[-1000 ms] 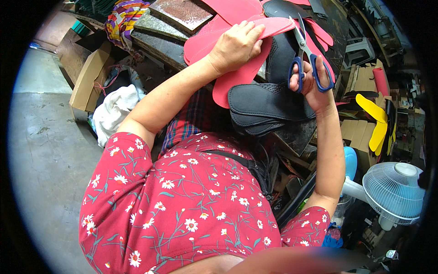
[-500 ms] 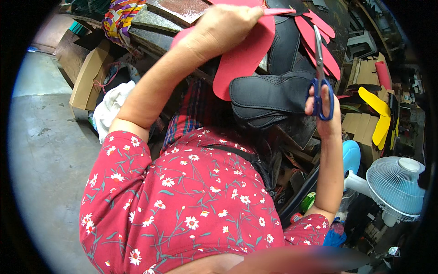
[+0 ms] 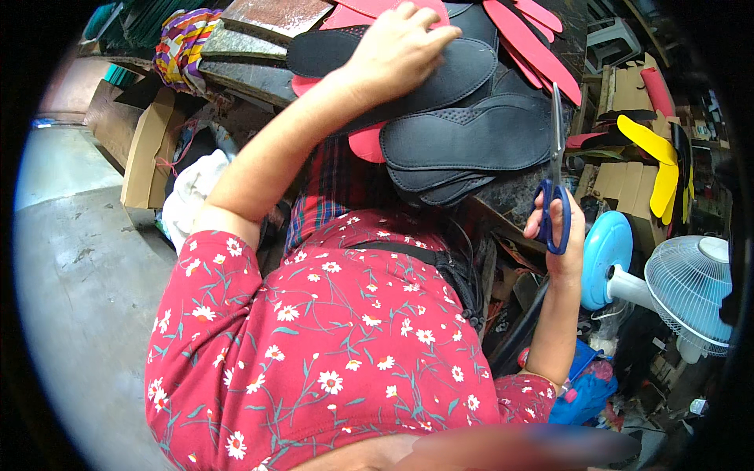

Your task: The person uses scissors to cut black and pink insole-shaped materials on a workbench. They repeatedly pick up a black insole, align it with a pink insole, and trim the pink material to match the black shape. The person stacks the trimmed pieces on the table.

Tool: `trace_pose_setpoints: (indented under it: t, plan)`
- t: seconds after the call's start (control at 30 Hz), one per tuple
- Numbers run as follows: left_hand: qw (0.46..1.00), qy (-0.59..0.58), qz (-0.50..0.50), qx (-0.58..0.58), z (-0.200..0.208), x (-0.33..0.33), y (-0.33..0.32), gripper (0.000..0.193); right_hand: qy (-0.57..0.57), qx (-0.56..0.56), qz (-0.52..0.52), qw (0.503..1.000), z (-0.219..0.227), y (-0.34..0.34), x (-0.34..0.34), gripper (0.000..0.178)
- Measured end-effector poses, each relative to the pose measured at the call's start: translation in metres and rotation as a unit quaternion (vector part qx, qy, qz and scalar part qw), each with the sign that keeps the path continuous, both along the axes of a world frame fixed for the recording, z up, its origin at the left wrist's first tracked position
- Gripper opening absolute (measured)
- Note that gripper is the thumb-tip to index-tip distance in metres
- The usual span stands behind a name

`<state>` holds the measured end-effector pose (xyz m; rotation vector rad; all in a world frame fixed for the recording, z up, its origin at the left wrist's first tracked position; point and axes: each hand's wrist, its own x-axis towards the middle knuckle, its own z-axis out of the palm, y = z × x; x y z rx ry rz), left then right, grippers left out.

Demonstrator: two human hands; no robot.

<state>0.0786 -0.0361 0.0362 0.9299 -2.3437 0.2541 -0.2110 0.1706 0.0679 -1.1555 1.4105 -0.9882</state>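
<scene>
My right hand (image 3: 567,235) holds a pair of scissors (image 3: 556,169) by its blue handles, blades pointing up and away from me. My left hand (image 3: 400,51) rests on a long black insole (image 3: 467,71), its fingers stretched out over it. That insole lies across pink sole-shaped sheets (image 3: 366,145), which show around its edges. Nearer to me, a stack of black stitched insoles (image 3: 471,137) with small perforations sits at the table edge. The left thumb is hidden.
More pink sole pieces (image 3: 522,43) fan out at the far right of the dark table. Yellow sole pieces (image 3: 664,184) and cardboard boxes (image 3: 620,180) stand to the right, near a fan (image 3: 691,286). At left are an open carton (image 3: 149,149) and white cloth (image 3: 192,188).
My left hand has let go of a pink piece and now lies on a black insole, which covers much of the pink sheets. The right hand has dropped slightly toward me with the scissors.
</scene>
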Motion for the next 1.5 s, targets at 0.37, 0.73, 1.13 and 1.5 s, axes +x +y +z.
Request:
trace_pose_setpoints:
  t: [0.37, 0.73, 1.13, 1.5]
  plan:
    - [0.974, 0.205, -0.011, 0.092, -0.033, -0.019, 0.016, 0.064, -0.104, 0.045, 0.093, 0.989, -0.005, -0.016, 0.008, 0.063]
    - [0.951, 0.287, -0.060, 0.096, -0.036, -0.011, 0.018, 0.043, -0.230, 0.141, 0.113, 0.956, -0.007, -0.069, 0.035, 0.071]
    - [0.968, 0.228, -0.096, 0.028, -0.012, -0.005, 0.026, 0.041, -0.019, -0.004, 0.065, 0.998, -0.007, -0.034, 0.019, 0.041]
    - [0.969, 0.150, -0.164, 0.107, 0.021, 0.018, 0.075, 0.034, 0.619, -0.233, 0.034, 0.749, 0.021, 0.004, 0.001, 0.055]
